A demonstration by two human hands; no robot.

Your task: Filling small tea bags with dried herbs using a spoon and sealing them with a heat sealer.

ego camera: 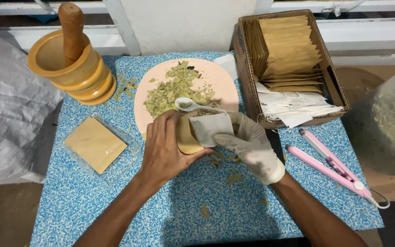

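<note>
- Filter bag (211, 128), small and white, is sitting just below the pink plate's near edge, above the blue speckled table (115, 206), pinched between both hands.
- Left hand (165, 148), bare, is curling its fingers around a tan pouch (186, 137) lying just behind the white bag, thumb pressing along the lower edge.
- Right hand (252, 146), wearing a pale glove, is gripping the white bag's right side with fingers closed on it; a white spoon (190, 104) is reaching from between the hands up onto the plate, though I cannot tell which fingers are holding its handle.
- Pink plate (216, 75) is carrying a heap of dried green leaves (174, 89), and the spoon's bowl is resting in that heap with a few flakes in it.
- Cardboard box (245, 68) on the right is holding upright tan pouches at the back and a loose stack of white filter bags at the front.
- Wooden mortar (85, 75) is standing at the far left with its pestle (72, 27) leaning inside; its contents are not showing.
- Clear wrapper with a flat tan pouch (95, 144) is lying left of the hands.
- Pink heat sealer (330, 167) is lying to the right, well apart from the box.
- Stray leaf bits are dotting the table.
</note>
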